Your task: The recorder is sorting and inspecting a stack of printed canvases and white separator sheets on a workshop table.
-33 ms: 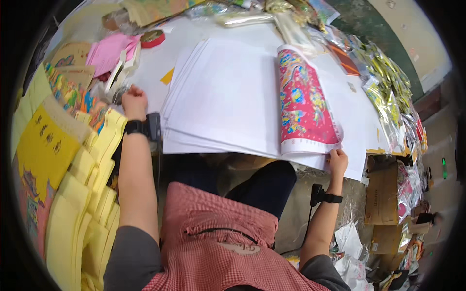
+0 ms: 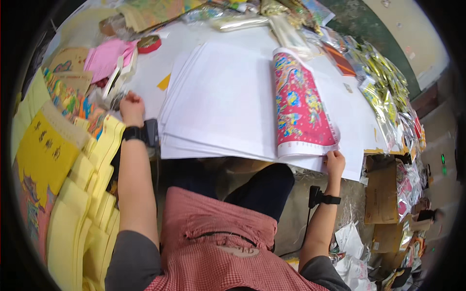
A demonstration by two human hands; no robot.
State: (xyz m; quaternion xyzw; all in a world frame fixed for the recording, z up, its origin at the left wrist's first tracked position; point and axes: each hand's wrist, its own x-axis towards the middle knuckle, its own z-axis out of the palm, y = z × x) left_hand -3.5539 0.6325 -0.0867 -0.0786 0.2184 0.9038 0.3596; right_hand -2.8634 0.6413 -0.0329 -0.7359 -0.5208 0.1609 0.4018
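Observation:
A stack of large white sheets (image 2: 218, 97) lies on the white table in front of me. On its right part, a sheet printed in pink-red with blue and yellow figures (image 2: 301, 104) is curled over, its printed side showing. My right hand (image 2: 335, 164) pinches the near right corner of this printed sheet at the table's front edge. Left of the stack, my left hand (image 2: 132, 107) is closed, fingers curled, beside a small shiny clear item (image 2: 115, 101). What it holds, if anything, is hidden.
Folded yellow printed sheets (image 2: 73, 194) are piled at my left. Pink paper (image 2: 109, 59) and a red tape roll (image 2: 149, 44) lie at the far left. Shiny gold-green packets (image 2: 383, 72) line the right side. A cardboard box (image 2: 381, 194) stands below the table's right end.

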